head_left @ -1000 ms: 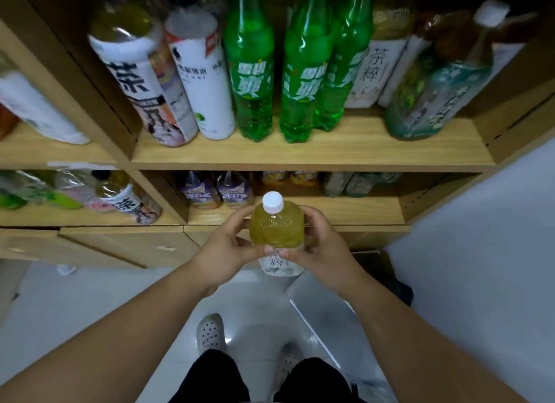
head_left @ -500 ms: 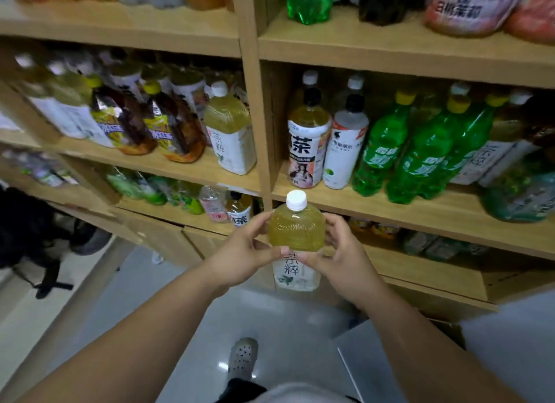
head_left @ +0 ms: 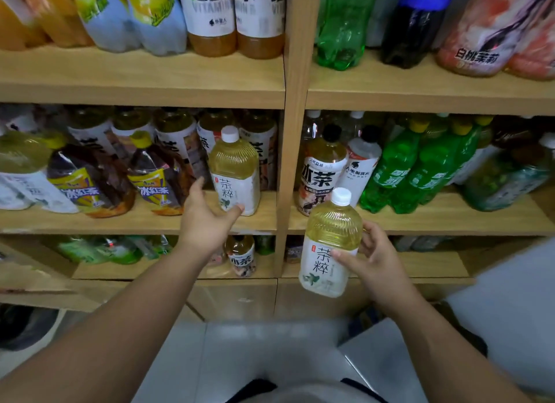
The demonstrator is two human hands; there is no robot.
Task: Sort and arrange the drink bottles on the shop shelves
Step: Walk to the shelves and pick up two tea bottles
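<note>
Two clear plastic bottles of pale yellow tea, each with a white screw cap and a white paper label, carry this step. The held tea bottle (head_left: 333, 222) sits upright in the right hand (head_left: 377, 260), whose thumb and fingers curl round its label from the three o'clock side. The shelved tea bottle (head_left: 234, 174) stands at the front of the middle wooden shelf (head_left: 135, 221), just left of the upright wooden divider (head_left: 289, 168). The left hand (head_left: 207, 219) is spread, with its thumb out toward eleven o'clock and a fingertip at the base of the shelved tea bottle, which lies at one o'clock from the palm. Whether that finger presses it cannot be told. The step looks like grouping like with like, making room so the held one can join its twin. The next move probably calls for the left hand to nudge the shelved tea bottle back or aside, since dark iced-tea bottles with yellow caps (head_left: 156, 174) crowd its nine o'clock side. The right hand would then carry its bottle toward ten o'clock, past the divider, and set it down upright.
</note>
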